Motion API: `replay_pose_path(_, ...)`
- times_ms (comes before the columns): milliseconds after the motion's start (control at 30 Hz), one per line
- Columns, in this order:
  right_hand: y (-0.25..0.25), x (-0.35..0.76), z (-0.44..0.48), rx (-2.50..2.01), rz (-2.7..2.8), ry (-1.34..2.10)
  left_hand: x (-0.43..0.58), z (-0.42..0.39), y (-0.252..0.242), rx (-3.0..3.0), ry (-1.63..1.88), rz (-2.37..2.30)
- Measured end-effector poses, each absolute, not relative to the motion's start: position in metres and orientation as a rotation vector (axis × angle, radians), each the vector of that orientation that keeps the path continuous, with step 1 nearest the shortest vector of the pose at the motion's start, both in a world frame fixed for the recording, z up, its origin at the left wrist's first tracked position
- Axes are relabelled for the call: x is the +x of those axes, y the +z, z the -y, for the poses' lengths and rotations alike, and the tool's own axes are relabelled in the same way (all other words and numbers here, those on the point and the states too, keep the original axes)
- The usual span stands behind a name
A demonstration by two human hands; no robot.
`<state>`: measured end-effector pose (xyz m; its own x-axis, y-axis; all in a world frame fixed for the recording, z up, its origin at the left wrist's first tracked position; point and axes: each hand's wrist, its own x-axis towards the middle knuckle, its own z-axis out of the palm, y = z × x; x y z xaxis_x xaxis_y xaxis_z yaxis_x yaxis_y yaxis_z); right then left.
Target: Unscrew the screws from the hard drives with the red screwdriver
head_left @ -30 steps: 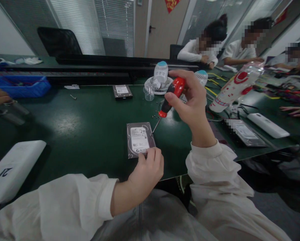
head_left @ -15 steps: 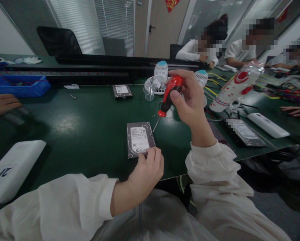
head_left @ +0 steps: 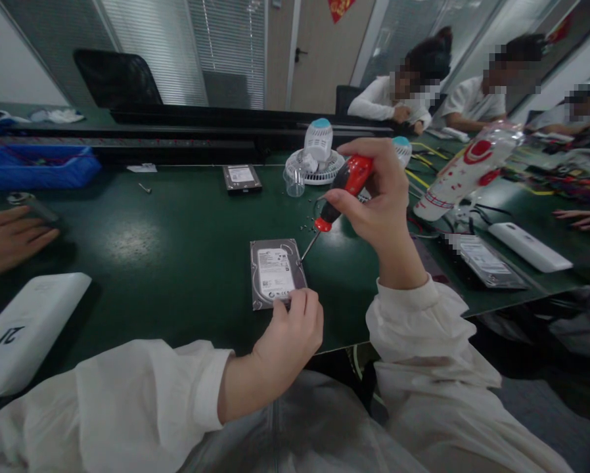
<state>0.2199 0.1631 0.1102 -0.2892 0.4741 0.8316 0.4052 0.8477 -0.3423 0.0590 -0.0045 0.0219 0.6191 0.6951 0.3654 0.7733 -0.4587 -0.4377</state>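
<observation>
A hard drive (head_left: 276, 270) with a white label lies flat on the green table, close to its front edge. My left hand (head_left: 292, 323) grips the drive's near right corner, fingers closed on it. In my right hand (head_left: 378, 197) is a red and black screwdriver (head_left: 345, 187), tilted, with my fingers wrapped round the handle. Its metal shaft slants down to the left, and the tip meets the drive's right edge. Whether a screw sits under the tip is too small to tell. Several tiny screws (head_left: 309, 227) are scattered on the table beyond the drive.
A second hard drive (head_left: 242, 179) lies farther back, near a white fan (head_left: 318, 146) and a clear cup (head_left: 295, 182). At left are a blue bin (head_left: 39, 167), a white power bank (head_left: 33, 328) and another person's hand (head_left: 14, 240). Another drive (head_left: 482, 261) lies right.
My right hand has turned a little on the screwdriver handle, its tip staying at the drive's edge. The other person's hand at left has moved nearer, away from the metal piece.
</observation>
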Motion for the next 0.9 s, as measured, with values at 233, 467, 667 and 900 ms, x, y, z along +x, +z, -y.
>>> replay_pose_path(233, 0.1136, 0.2192, -0.1547, -0.546, 1.972, 0.218, 0.0588, 0.0042, 0.0222, -2.264, -0.183, 1.143)
replay_pose_path(467, 0.1113, 0.2179, -0.1584, -0.671, 1.908, 0.061, 0.0591, 0.0046, 0.0215, -2.257, -0.183, 1.147)
replay_pose_path(667, 0.1115, 0.2186, -0.1574, -0.532, 1.978, 0.274, 0.0583, 0.0046, 0.0227, -2.26, -0.185, 1.141)
replay_pose_path(900, 0.1124, 0.2192, -0.1596, -0.624, 1.888, 0.064, 0.0584, 0.0041, 0.0219, -2.262, -0.199, 1.152)
